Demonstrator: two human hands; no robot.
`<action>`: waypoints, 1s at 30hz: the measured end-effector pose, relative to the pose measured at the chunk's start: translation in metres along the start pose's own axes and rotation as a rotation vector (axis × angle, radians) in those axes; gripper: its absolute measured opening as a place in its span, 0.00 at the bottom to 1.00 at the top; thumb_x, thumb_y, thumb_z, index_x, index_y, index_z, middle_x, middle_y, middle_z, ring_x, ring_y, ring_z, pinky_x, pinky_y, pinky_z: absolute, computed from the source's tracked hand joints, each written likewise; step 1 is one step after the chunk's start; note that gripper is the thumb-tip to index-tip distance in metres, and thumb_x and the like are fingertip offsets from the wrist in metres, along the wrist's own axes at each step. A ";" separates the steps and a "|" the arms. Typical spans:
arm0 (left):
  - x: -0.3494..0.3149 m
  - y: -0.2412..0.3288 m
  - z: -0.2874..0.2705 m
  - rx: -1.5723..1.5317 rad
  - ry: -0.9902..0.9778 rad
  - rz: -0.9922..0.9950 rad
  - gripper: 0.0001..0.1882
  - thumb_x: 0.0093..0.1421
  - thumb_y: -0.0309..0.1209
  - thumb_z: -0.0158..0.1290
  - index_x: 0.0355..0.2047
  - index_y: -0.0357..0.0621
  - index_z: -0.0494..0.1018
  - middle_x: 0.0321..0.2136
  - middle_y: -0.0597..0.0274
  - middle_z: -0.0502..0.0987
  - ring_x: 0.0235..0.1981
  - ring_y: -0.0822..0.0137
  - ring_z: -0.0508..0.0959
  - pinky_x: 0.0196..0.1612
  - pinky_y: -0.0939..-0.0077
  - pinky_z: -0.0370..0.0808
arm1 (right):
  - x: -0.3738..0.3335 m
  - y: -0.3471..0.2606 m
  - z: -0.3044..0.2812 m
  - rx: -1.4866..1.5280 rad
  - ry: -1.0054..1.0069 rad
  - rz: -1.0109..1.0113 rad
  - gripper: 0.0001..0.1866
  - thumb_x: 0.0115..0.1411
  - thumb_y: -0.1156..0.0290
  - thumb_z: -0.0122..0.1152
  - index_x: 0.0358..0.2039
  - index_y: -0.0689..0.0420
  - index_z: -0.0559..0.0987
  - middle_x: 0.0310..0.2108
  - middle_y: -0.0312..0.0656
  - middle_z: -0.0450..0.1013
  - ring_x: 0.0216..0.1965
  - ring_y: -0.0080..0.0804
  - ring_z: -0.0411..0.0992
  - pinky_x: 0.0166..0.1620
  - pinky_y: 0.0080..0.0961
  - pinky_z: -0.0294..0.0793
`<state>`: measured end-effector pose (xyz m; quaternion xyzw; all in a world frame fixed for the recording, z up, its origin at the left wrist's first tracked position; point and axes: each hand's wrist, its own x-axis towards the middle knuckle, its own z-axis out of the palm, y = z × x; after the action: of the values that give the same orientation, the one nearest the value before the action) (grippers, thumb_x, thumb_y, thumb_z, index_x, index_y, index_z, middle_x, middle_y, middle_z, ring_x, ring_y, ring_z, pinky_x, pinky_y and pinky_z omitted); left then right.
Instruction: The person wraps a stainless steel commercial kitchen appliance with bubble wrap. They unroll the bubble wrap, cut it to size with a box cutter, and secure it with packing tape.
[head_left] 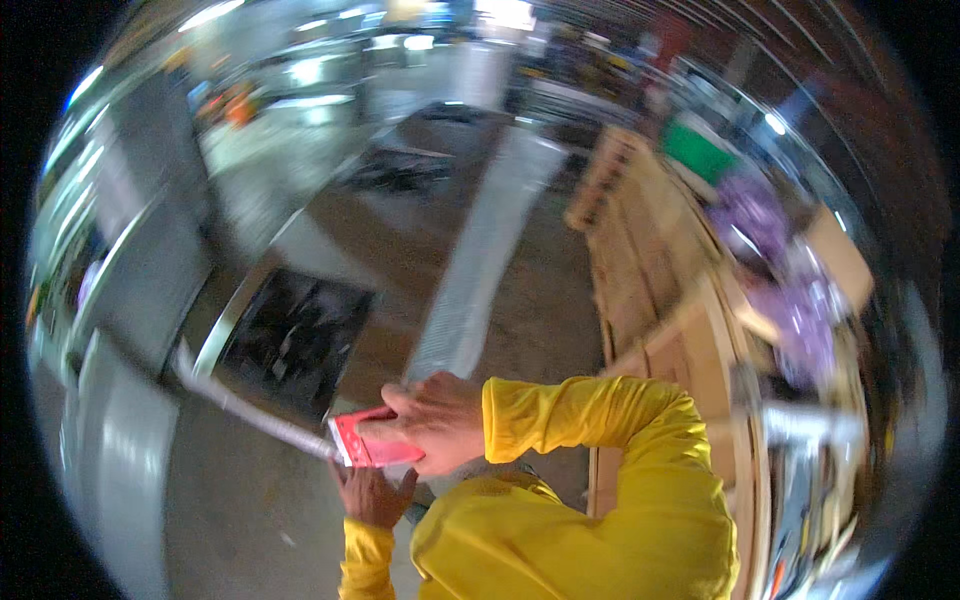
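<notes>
My right hand (440,425) is closed around a red tape dispenser (350,440), held in front of my body. A pale, narrow strip of tape (265,425) runs from the dispenser toward the left, up to the near left corner of a large brown package (385,325). Just below the dispenser is my left hand (372,497), thumb and fingers apart; whether its fingertips touch the dispenser or the tape is blurred. A long, clear plastic-like band (470,260) lies lengthwise on the package. A dark, shiny patch (295,335) shows at its near left.
Wooden crates (660,270) line the right side, topped by purple plastic wrapping (790,310), a cardboard piece (835,260) and a green object (698,150). Grey panels (125,450) stand along the left. Concrete floor (240,520) shows between them and me.
</notes>
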<state>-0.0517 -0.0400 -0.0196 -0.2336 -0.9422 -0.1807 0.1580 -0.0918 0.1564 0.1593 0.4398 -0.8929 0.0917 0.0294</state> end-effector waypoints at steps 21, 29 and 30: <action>-0.004 0.179 0.103 -0.982 -0.332 -0.147 0.19 0.64 0.27 0.49 0.54 0.30 0.68 0.53 0.47 0.72 0.56 0.57 0.70 0.60 0.66 0.64 | -0.525 -0.020 -0.035 -0.770 0.829 1.572 0.44 0.45 0.56 0.70 0.61 0.56 0.64 0.37 0.51 0.72 0.36 0.50 0.74 0.40 0.41 0.74; -0.050 0.248 0.173 -0.685 -0.953 0.132 0.22 0.59 0.32 0.56 0.51 0.33 0.71 0.50 0.44 0.74 0.51 0.52 0.75 0.54 0.59 0.70 | -0.742 -0.164 0.042 -1.169 0.727 2.126 0.31 0.50 0.66 0.66 0.56 0.55 0.70 0.41 0.52 0.72 0.43 0.51 0.71 0.46 0.43 0.71; -0.055 0.243 0.191 -0.784 -0.992 0.017 0.23 0.59 0.35 0.57 0.51 0.34 0.71 0.49 0.43 0.75 0.50 0.50 0.75 0.54 0.58 0.71 | -0.767 -0.181 0.058 -1.215 0.685 2.195 0.32 0.50 0.65 0.66 0.56 0.55 0.70 0.42 0.52 0.72 0.44 0.51 0.71 0.46 0.43 0.71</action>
<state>0.0752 0.2188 -0.1451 -0.3377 -0.7654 -0.3814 -0.3934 0.5222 0.6363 0.0254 -0.6452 -0.6302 -0.2418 0.3579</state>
